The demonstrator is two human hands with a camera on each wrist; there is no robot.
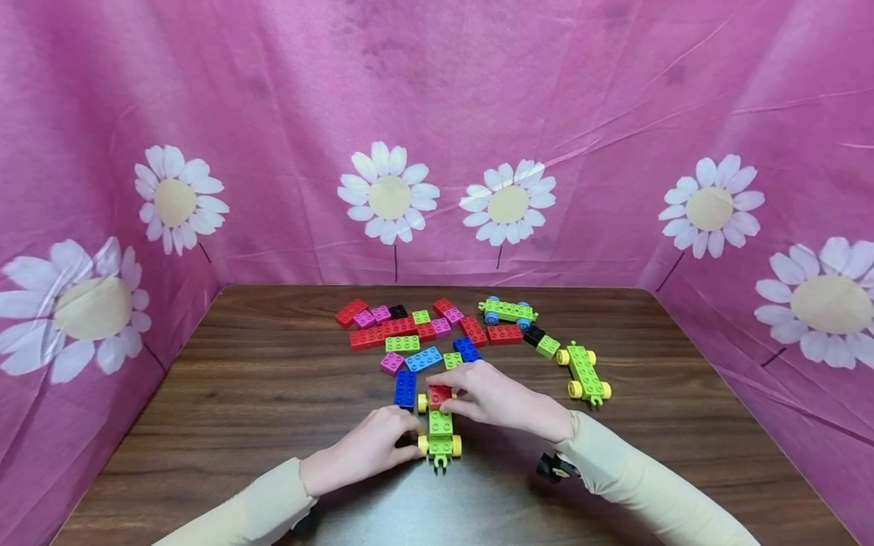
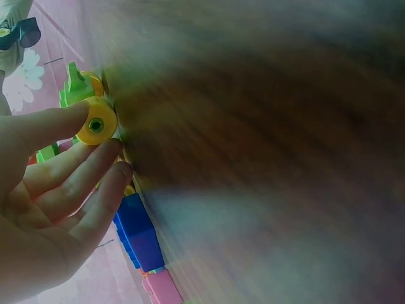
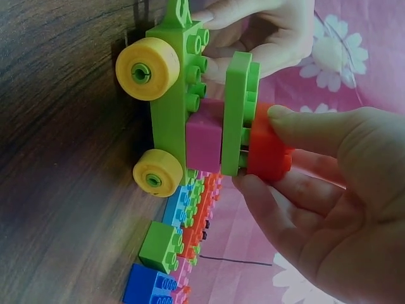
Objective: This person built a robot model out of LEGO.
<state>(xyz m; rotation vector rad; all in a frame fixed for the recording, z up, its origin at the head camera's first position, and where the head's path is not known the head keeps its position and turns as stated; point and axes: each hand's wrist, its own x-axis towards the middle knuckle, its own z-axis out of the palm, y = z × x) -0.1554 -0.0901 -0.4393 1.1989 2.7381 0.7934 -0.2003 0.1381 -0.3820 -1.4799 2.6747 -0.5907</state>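
Observation:
A lime-green wheeled base (image 1: 441, 450) with yellow wheels stands near the middle of the table. In the right wrist view, a pink brick (image 3: 204, 144) sits on it, topped by a long lime-green brick (image 3: 236, 117) that juts out over the base. My right hand (image 1: 488, 396) pinches a red brick (image 1: 439, 396) between thumb and fingers on top of that green brick. On the left side, my left hand (image 1: 372, 447) holds the base, its thumb against a yellow wheel (image 2: 98, 120). Whether the red brick is fully pressed down, I cannot tell.
A blue brick (image 1: 405, 388) lies just beyond the left hand. Behind are several loose bricks, among them a long red brick (image 1: 384, 333) and a light-blue brick (image 1: 424, 358). Two more green wheeled bases stand at the back (image 1: 507, 311) and the right (image 1: 584, 373).

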